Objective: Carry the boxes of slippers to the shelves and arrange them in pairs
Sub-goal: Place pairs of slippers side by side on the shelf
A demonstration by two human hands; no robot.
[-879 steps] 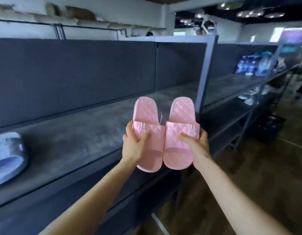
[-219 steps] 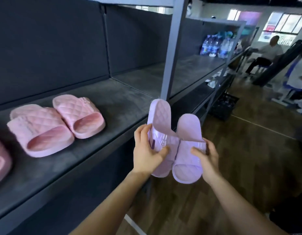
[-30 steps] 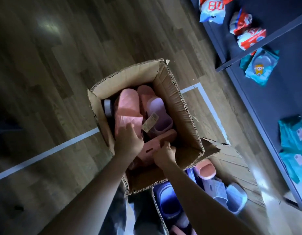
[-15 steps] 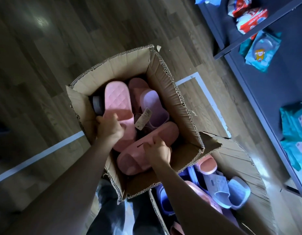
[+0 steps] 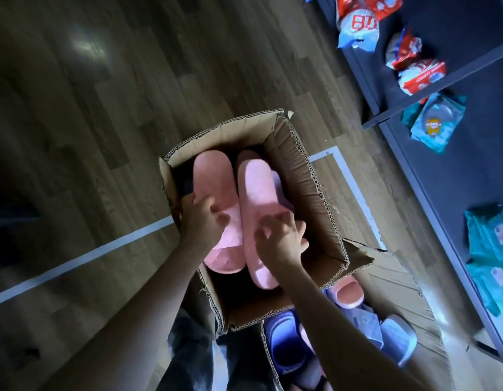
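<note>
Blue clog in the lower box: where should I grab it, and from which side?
Probably from above, fingers hooked into its foot opening: the blue clog lies sole down, opening up, with the lower box wall close beside it.

Left arm (image 5: 137,320), right arm (image 5: 343,320): bare from wrist to frame edge. Left hand (image 5: 201,221), right hand (image 5: 281,238): bare, blurred by motion. Trousers (image 5: 193,356): dark grey-black, mottled washed look, loose fabric, visible between arms. Dark straps (image 5: 312,386) at bottom edge beside right arm; whether footwear, cannot tell.
</note>
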